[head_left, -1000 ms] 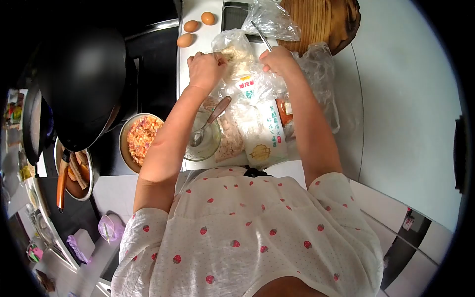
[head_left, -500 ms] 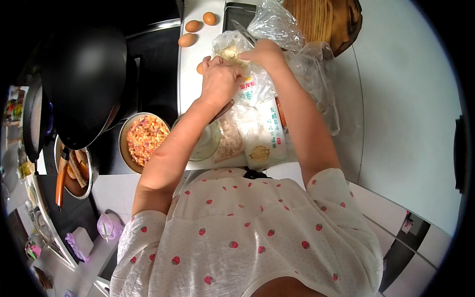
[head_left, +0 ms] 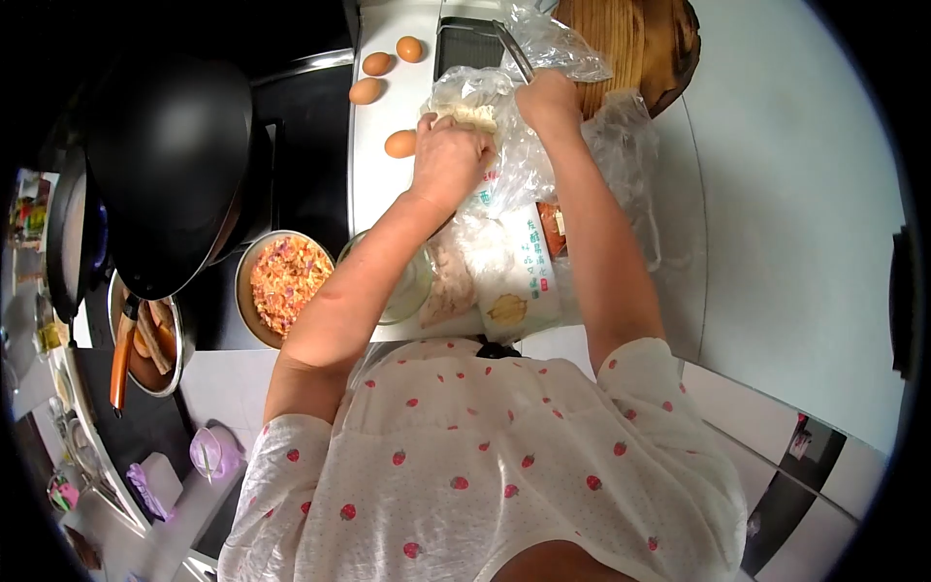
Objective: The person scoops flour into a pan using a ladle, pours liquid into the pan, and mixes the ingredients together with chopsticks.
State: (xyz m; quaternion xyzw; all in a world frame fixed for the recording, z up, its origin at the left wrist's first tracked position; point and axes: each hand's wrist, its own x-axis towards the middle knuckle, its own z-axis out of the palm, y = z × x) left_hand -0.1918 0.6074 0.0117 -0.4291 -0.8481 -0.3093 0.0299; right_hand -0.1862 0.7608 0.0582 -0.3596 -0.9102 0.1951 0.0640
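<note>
My left hand [head_left: 451,160] is closed on the top of a clear plastic bag [head_left: 467,87] with pale, cream-coloured contents, its fingers curled at the bag's mouth. My right hand [head_left: 550,102] grips what look like metal scissors [head_left: 514,50], blades pointing away from me and partly blurred. Under and between my forearms lies a printed flour-type packet [head_left: 524,276] with green lettering. Beside it are a clear bag of pale pieces [head_left: 449,276] and a glass bowl [head_left: 412,291], partly hidden by my left arm. A brown egg [head_left: 400,144] rests just left of my left hand.
Three more eggs [head_left: 377,64] lie at the back left. A dark tray [head_left: 470,48] and a round wooden board [head_left: 640,44] stand behind. Crumpled plastic [head_left: 630,175] lies right. On the left are a bowl of shredded vegetables [head_left: 286,276] and a black wok [head_left: 165,165].
My right hand has moved up and to the right with the metal tool, away from my left hand. The left hand has shifted slightly right and down, uncovering the egg beside it.
</note>
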